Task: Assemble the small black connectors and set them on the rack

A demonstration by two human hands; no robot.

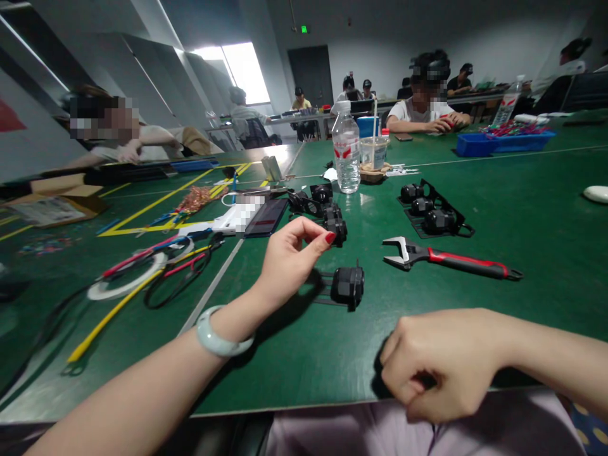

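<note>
My left hand, with a pale bangle on its wrist, is raised over the table with thumb and forefinger pinched together. What they hold, if anything, is too small or hidden to see. A black plastic fitting with a flat bracket lies just beyond and below it. Behind the fingertips is a cluster of similar black fittings. My right hand is curled closed, back up, at the table's near edge; its fingertips are turned under and hidden. An adjustable wrench with a red and black handle lies farther off.
On the green table are more black fittings, a water bottle, a cup, blue trays, a phone and looped coloured cables. An open carton is far left. Other people sit around and behind.
</note>
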